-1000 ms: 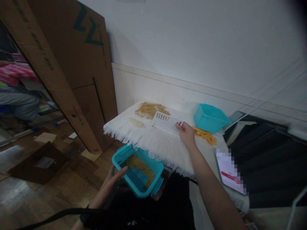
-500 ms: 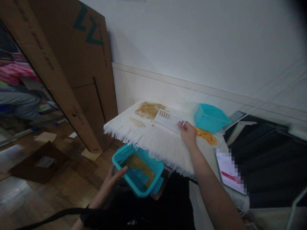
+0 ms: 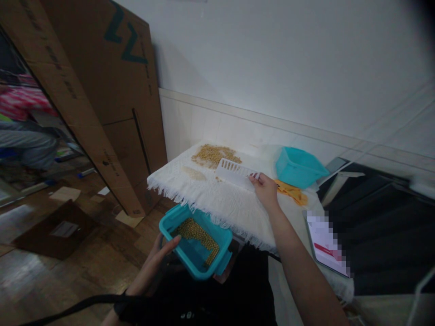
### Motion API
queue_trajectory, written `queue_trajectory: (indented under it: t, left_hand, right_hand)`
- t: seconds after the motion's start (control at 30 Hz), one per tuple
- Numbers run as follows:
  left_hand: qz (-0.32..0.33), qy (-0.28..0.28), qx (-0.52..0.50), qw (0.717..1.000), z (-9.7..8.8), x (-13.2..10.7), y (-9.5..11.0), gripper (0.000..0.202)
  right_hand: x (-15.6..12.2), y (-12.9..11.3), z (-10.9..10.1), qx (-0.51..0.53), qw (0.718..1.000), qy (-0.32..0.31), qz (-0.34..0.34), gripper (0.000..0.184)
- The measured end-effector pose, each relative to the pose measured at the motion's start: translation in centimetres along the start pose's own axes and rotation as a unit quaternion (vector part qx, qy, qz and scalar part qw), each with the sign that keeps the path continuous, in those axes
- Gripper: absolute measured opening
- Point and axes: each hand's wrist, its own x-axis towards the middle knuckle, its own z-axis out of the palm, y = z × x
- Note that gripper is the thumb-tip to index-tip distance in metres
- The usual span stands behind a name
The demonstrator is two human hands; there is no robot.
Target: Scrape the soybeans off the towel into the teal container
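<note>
My left hand [image 3: 159, 258] grips a teal plastic box [image 3: 195, 240] below the near edge of the table; yellow beans [image 3: 199, 233] lie in it. On the table's white fringed cloth [image 3: 217, 199], my right hand [image 3: 265, 190] holds one end of a white slotted plastic piece [image 3: 234, 172]. Its far edge lies next to a heap of yellow beans [image 3: 214, 155] at the back of the cloth. A thin patch of pale grains [image 3: 193, 173] lies left of the piece.
A second teal box [image 3: 297, 166] stands at the back right, with a yellow cloth [image 3: 292, 192] in front of it. Large cardboard sheets [image 3: 102, 90] lean on the wall at left. A book [image 3: 324, 246] lies near the right edge, beside a dark chair [image 3: 380, 226].
My right hand drew the white slotted piece back to the right and then pushed it left again, up to the bean heap. The left hand and its box stayed put.
</note>
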Motion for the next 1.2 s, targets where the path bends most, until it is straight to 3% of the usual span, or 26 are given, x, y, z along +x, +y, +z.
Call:
queue_trajectory:
  t: [0.23,0.9,1.2]
  left_hand:
    - [0.005,0.008,-0.013,1.0,0.2,0.0,0.0,0.093]
    - [0.003,0.011,-0.014,1.0,-0.2,0.5,-0.2,0.099]
    - [0.015,0.006,-0.019,1.0,0.3,-0.5,0.3,0.09]
  right_hand:
    - [-0.3,-0.6,-0.1,0.007,1.0,0.01,-0.009,0.037]
    - [-0.7,-0.9,0.0,0.026,0.999,-0.04,-0.016,0.037]
    - [-1.1,-2.3,-1.2,0.02,0.997,-0.067,-0.031,0.044]
